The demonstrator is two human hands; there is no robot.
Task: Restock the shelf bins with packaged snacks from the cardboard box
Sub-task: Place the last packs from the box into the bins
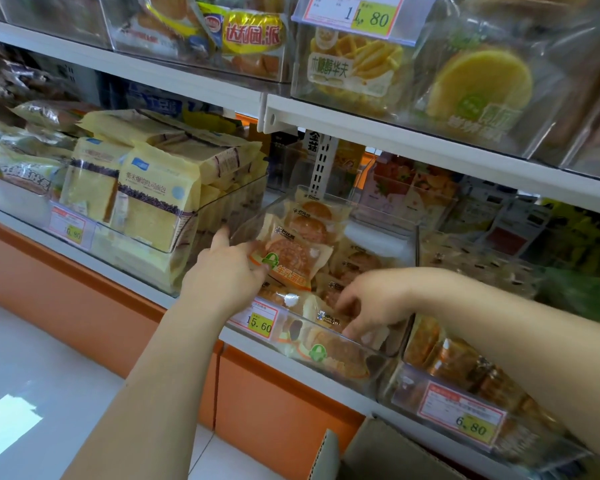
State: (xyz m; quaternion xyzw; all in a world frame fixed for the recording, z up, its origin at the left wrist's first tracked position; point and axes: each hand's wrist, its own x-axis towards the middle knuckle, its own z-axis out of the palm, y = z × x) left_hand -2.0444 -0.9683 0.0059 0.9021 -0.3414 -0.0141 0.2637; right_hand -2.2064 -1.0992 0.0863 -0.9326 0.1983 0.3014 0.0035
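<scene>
Snack packet (291, 258) pinched by left hand (222, 275), right hand (371, 303) in bin (373, 347)

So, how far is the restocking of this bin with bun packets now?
Done: the clear bin behind the 15.60 price label already holds several bun packets. In hand: the left hand holds one more bun packet above it, while the right hand reaches among those inside. Left: only a corner of the cardboard box shows below, contents hidden, so I cannot tell how many remain.

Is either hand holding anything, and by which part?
Left hand pinches the orange bun packet by its lower left edge. Right hand touches binned packets; hold unclear.
</scene>
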